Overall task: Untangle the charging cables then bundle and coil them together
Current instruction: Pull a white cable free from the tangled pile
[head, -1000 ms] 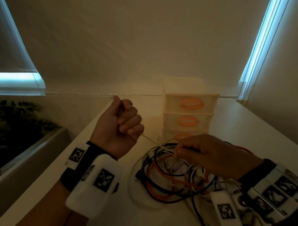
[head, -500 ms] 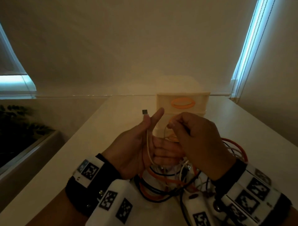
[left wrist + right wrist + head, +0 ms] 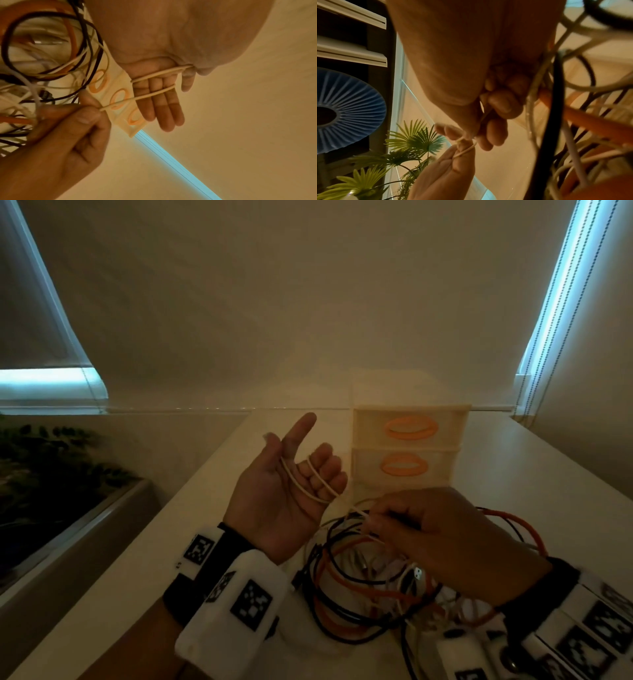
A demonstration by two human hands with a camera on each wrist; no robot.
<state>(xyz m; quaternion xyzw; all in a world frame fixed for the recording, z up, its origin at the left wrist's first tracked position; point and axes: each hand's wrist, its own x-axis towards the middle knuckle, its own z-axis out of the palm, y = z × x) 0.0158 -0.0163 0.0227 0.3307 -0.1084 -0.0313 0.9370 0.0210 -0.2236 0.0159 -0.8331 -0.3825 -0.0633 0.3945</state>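
Two hands in view, both yours. Your left hand [image 3: 284, 501] sits centre frame in the head view, palm up, fingers loosely extended, thumb pinning the start of one thin cream cable [image 3: 301, 487] at the base of the index finger. Count two passes of that cable across the fingers; the left wrist view [image 3: 154, 83] shows the same two strands. Your right hand [image 3: 442, 535], lower right of centre, is curled, thumb and fingertips pinching the same cream cable just beside the left hand's fingers; the run between the two hands looks taut.

Below and around the right hand, the tangled cables [image 3: 359, 594] lie on the white desk [image 3: 178, 525]: black, orange and white or cream strands overlap in loops. An exact count is not possible; at least one orange, several black, several pale. The right wrist view is blurred on this heap.

One small drawer unit [image 3: 409, 450] stands upper right of centre, against the back of the desk. Two drawer fronts are clear in the head view, each with one orange oval handle; the left wrist view shows a third. Drawers closed, contents not visible.

One planter with foliage [image 3: 51, 474] sits at left, off the desk.
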